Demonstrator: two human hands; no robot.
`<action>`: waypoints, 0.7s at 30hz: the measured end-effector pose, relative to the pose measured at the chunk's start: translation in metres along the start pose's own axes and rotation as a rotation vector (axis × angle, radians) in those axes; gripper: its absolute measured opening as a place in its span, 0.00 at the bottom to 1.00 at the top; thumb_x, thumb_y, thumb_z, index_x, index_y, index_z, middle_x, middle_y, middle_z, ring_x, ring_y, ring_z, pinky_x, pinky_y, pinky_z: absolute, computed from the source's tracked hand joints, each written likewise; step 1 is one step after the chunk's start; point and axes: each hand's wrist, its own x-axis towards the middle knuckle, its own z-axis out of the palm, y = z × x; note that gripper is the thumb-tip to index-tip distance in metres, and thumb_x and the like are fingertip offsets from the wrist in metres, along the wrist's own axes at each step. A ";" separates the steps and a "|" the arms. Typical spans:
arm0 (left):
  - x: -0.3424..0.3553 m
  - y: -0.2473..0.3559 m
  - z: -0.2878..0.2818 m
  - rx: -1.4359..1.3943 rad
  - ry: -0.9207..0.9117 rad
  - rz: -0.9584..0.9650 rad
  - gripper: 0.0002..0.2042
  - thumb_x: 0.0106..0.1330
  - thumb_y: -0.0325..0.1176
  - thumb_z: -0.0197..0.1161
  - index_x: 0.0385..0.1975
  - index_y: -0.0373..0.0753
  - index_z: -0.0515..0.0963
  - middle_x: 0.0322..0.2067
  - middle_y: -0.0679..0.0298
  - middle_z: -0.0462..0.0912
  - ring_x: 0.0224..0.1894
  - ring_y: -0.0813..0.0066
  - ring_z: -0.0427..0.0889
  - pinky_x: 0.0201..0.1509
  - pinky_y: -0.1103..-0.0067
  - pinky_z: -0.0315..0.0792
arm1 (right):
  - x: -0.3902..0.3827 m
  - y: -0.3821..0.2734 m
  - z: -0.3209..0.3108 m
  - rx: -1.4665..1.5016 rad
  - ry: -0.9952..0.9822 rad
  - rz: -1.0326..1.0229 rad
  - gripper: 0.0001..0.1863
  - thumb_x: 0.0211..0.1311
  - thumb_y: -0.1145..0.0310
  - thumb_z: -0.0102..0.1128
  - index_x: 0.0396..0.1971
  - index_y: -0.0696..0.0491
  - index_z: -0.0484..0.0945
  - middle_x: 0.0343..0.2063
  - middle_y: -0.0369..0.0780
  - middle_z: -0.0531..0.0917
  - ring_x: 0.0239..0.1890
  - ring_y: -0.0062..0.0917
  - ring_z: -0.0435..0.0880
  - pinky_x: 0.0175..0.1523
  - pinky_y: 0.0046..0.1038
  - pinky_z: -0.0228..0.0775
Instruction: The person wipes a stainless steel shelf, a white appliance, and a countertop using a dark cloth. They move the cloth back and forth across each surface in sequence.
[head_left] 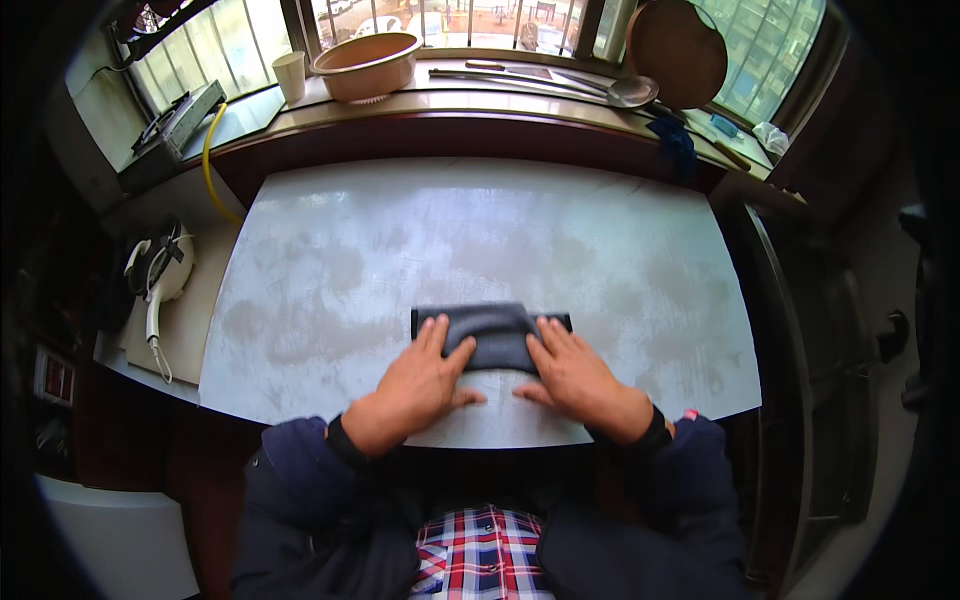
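A dark grey folded cloth (pixel 488 337) with blackish ends lies flat near the front middle of the pale table (pixel 480 230). Resting on its left part is my left hand (pixel 425 380), fingers stretched out and thumb pointing inward. My right hand (pixel 575 378) lies on the right part in much the same way, its fingers spread and pressing down. Neither hand grips anything. What lies under the fingers and inside the folds is hidden, and the cloth is slightly blurred.
A white corded appliance (pixel 165 270) sits on a board left of the table. Along the windowsill stand a gas stove (pixel 180 125), a paper cup (pixel 290 77), a tan basin (pixel 367 65), a metal ladle (pixel 632 92) and a round wooden board (pixel 675 50). A yellow hose (pixel 208 160) hangs behind the table's left corner.
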 end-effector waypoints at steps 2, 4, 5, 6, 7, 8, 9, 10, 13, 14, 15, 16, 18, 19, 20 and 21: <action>0.022 -0.010 -0.007 -0.017 0.050 -0.023 0.40 0.68 0.57 0.69 0.72 0.35 0.70 0.71 0.24 0.60 0.74 0.26 0.62 0.77 0.56 0.64 | 0.023 0.010 0.000 0.027 0.113 0.025 0.47 0.66 0.37 0.64 0.66 0.68 0.72 0.70 0.64 0.69 0.73 0.56 0.68 0.70 0.49 0.67; 0.025 -0.012 -0.009 -0.006 0.032 -0.023 0.41 0.67 0.59 0.69 0.72 0.34 0.69 0.71 0.22 0.60 0.74 0.24 0.62 0.77 0.55 0.63 | 0.026 0.009 0.002 -0.022 0.094 0.055 0.48 0.66 0.37 0.64 0.67 0.68 0.72 0.70 0.65 0.68 0.73 0.56 0.68 0.71 0.49 0.66; 0.026 -0.012 -0.008 0.026 -0.044 -0.024 0.42 0.67 0.59 0.69 0.73 0.34 0.68 0.71 0.22 0.60 0.74 0.24 0.62 0.77 0.55 0.63 | 0.026 0.009 0.003 -0.013 0.033 0.028 0.49 0.66 0.36 0.64 0.67 0.68 0.71 0.70 0.65 0.69 0.73 0.57 0.68 0.71 0.49 0.66; 0.026 -0.012 -0.007 0.063 -0.123 -0.030 0.43 0.67 0.60 0.68 0.73 0.33 0.68 0.70 0.21 0.59 0.73 0.23 0.61 0.77 0.54 0.62 | 0.027 0.009 0.005 -0.037 -0.062 0.016 0.49 0.66 0.36 0.64 0.67 0.68 0.71 0.70 0.65 0.69 0.73 0.57 0.68 0.72 0.49 0.66; 0.026 -0.012 -0.006 0.117 -0.139 -0.013 0.44 0.67 0.61 0.68 0.73 0.33 0.68 0.70 0.21 0.59 0.74 0.23 0.61 0.78 0.54 0.62 | 0.027 0.010 0.005 -0.038 -0.087 0.027 0.50 0.65 0.36 0.64 0.68 0.68 0.71 0.70 0.65 0.69 0.73 0.57 0.68 0.73 0.49 0.65; 0.030 -0.015 -0.006 0.068 -0.041 0.002 0.43 0.67 0.61 0.68 0.72 0.32 0.68 0.70 0.21 0.60 0.74 0.23 0.61 0.77 0.54 0.62 | 0.030 0.012 0.006 -0.019 0.013 0.018 0.50 0.65 0.36 0.64 0.68 0.68 0.71 0.70 0.65 0.69 0.73 0.57 0.68 0.73 0.48 0.65; 0.038 -0.019 -0.007 0.046 -0.026 0.003 0.43 0.67 0.61 0.67 0.72 0.32 0.68 0.70 0.21 0.60 0.74 0.23 0.61 0.77 0.54 0.62 | 0.037 0.017 0.007 -0.028 0.032 0.023 0.50 0.66 0.36 0.64 0.68 0.69 0.71 0.70 0.65 0.69 0.73 0.57 0.68 0.73 0.48 0.65; 0.049 -0.024 -0.008 0.030 0.008 0.006 0.43 0.68 0.61 0.67 0.71 0.32 0.69 0.70 0.21 0.60 0.74 0.23 0.61 0.77 0.54 0.63 | 0.045 0.024 0.006 -0.059 0.068 0.027 0.50 0.66 0.36 0.64 0.68 0.69 0.71 0.70 0.64 0.69 0.73 0.57 0.69 0.72 0.47 0.66; 0.075 -0.033 -0.014 0.002 -0.097 -0.018 0.42 0.68 0.60 0.67 0.70 0.30 0.69 0.68 0.19 0.61 0.73 0.24 0.63 0.76 0.54 0.64 | 0.072 0.047 0.001 0.028 -0.007 0.062 0.49 0.68 0.35 0.62 0.67 0.70 0.70 0.70 0.65 0.68 0.73 0.57 0.67 0.74 0.46 0.64; 0.079 -0.034 -0.015 -0.014 -0.133 0.009 0.42 0.68 0.61 0.67 0.70 0.30 0.69 0.68 0.19 0.61 0.73 0.24 0.63 0.76 0.54 0.64 | 0.075 0.051 0.000 -0.001 -0.024 0.048 0.50 0.68 0.35 0.61 0.67 0.70 0.70 0.70 0.65 0.68 0.74 0.58 0.67 0.75 0.47 0.63; 0.080 -0.031 -0.014 0.080 -0.152 0.000 0.43 0.67 0.62 0.67 0.71 0.31 0.69 0.67 0.18 0.62 0.72 0.24 0.64 0.76 0.54 0.64 | 0.075 0.052 0.000 0.009 -0.065 0.024 0.50 0.69 0.35 0.59 0.68 0.70 0.69 0.70 0.66 0.67 0.73 0.58 0.67 0.75 0.48 0.63; 0.088 -0.035 -0.015 0.065 -0.152 -0.014 0.43 0.67 0.62 0.67 0.71 0.31 0.69 0.67 0.18 0.62 0.72 0.24 0.64 0.76 0.54 0.64 | 0.080 0.058 -0.001 0.021 -0.052 0.028 0.48 0.70 0.37 0.60 0.67 0.71 0.69 0.70 0.67 0.67 0.73 0.60 0.67 0.75 0.48 0.63; 0.112 -0.050 -0.019 0.061 -0.094 0.002 0.44 0.67 0.63 0.67 0.71 0.32 0.69 0.67 0.19 0.63 0.72 0.25 0.65 0.77 0.54 0.63 | 0.093 0.073 -0.002 0.033 0.034 -0.009 0.46 0.70 0.40 0.63 0.65 0.72 0.70 0.69 0.69 0.68 0.72 0.62 0.68 0.76 0.48 0.63; 0.130 -0.059 -0.022 0.072 -0.056 -0.015 0.43 0.67 0.62 0.67 0.72 0.33 0.69 0.67 0.20 0.63 0.72 0.26 0.66 0.76 0.55 0.64 | 0.108 0.085 -0.003 0.029 -0.005 0.038 0.49 0.71 0.36 0.59 0.68 0.71 0.68 0.70 0.67 0.67 0.73 0.60 0.67 0.75 0.48 0.63; 0.151 -0.070 -0.026 0.068 -0.056 -0.026 0.42 0.68 0.62 0.67 0.72 0.34 0.69 0.68 0.22 0.64 0.73 0.29 0.65 0.76 0.57 0.64 | 0.124 0.098 -0.004 0.038 0.019 0.055 0.47 0.72 0.38 0.59 0.67 0.70 0.69 0.70 0.67 0.67 0.72 0.60 0.68 0.75 0.48 0.63; 0.172 -0.080 -0.031 0.033 -0.077 -0.028 0.41 0.69 0.61 0.66 0.71 0.34 0.70 0.68 0.23 0.64 0.73 0.29 0.65 0.76 0.57 0.65 | 0.142 0.113 -0.005 0.062 0.003 0.071 0.45 0.72 0.39 0.59 0.67 0.70 0.69 0.69 0.67 0.68 0.72 0.59 0.68 0.74 0.48 0.64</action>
